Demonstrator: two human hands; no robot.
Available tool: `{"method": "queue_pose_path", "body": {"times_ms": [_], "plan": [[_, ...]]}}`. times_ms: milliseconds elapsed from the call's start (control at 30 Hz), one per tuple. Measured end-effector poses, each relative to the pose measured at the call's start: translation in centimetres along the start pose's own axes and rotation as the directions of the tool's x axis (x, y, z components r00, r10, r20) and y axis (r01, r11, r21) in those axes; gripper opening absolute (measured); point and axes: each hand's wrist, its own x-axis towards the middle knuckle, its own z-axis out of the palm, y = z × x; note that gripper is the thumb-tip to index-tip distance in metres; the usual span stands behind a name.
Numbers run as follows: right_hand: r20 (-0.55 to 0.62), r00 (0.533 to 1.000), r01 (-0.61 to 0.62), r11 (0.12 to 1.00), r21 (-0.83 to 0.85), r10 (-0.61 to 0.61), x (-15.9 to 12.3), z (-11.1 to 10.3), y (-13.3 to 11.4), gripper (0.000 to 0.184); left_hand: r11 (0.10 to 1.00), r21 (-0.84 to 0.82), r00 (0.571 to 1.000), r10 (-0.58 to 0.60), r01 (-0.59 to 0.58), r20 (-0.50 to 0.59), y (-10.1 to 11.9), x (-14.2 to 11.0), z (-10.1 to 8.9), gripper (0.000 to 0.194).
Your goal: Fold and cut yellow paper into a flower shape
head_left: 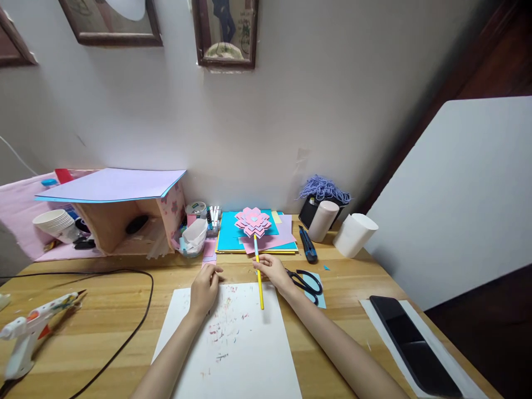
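A pink layered paper flower (253,223) with a small pale blue centre tops a yellow stick (260,288), pale near the flower. My right hand (271,270) pinches this stem around its middle, and the lower end hangs over a paint-marked white sheet (245,354). At the sheet's top left edge rests my left hand (205,288), its fingers curled inward; whether anything is inside them is hidden. Black-handled scissors (305,284) lie on a light blue paper piece just right of my right hand.
Coloured paper (226,235) is stacked behind the flower. A box cutter (307,245), two white rolls (356,235) and a phone (413,343) are to the right. Leftward are a glue gun (31,327), its black cord (145,310) and an open box (120,221).
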Motion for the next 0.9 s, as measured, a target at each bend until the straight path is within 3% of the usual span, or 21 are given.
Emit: {"method": "queue_pose_path", "body": {"times_ms": [133, 267, 500, 600, 700, 900], "plan": [[0.009, 1.000, 0.019, 0.999, -0.042, -0.018, -0.5, -2.0, -0.6, 0.032, 1.000, 0.002, 1.000, -0.006, 0.006, 0.004, 0.1, 0.0, 0.0, 0.019], [-0.017, 0.985, 0.165, 0.972, -0.165, -0.171, -1.3, -5.4, -2.1, 0.028, 1.000, 0.018, 1.000, 0.000, 0.000, 0.011, 0.0, 0.1, 0.0, 0.019], [-0.099, 0.955, 0.230, 0.909, -0.349, -0.280, -1.1, -11.2, -3.9, 0.028, 0.994, 0.100, 0.998, 0.033, -0.038, 0.056, 0.2, 0.1, 0.4, 0.019], [-0.001, 0.960, 0.247, 0.853, -0.459, -0.279, 0.6, -12.8, -3.5, 0.028, 0.990, 0.131, 0.997, 0.040, -0.048, 0.063, 0.4, 0.1, 0.5, 0.019], [0.105, 0.955, 0.275, 0.698, -0.661, -0.277, 3.6, -13.5, -3.2, 0.029, 0.987, 0.152, 0.997, 0.045, -0.054, 0.062, 0.6, 0.1, 0.5, 0.019], [0.291, 0.919, 0.393, 0.572, -0.720, -0.264, 9.9, -13.3, -3.6, 0.024, 0.986, 0.162, 0.998, 0.033, -0.042, 0.059, 0.8, 0.0, 0.4, 0.019]]}}
